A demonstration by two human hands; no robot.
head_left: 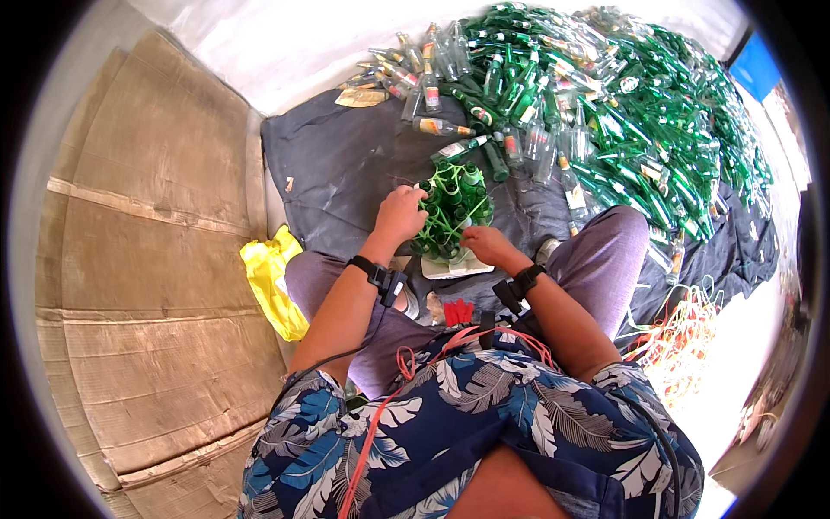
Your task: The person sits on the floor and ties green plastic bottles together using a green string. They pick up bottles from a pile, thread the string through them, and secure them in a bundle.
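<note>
A bundle of green glass bottles stands upright between my knees, with light green plastic strap running around and across the bottle necks. Under the bundle is a low white block. At the bundle's left side, my left hand is closed, its fingertips against the strapped bottles; what it grips is too small to tell. My right hand is at the near right side, thumb and fingers pinched on the green strap. Both wrists wear black bands.
A large heap of mostly green bottles fills the far right, with several clear bottles at its left edge. Black sheeting covers the floor. Cardboard lines the left. A yellow bag lies by my left knee; tangled straps lie right.
</note>
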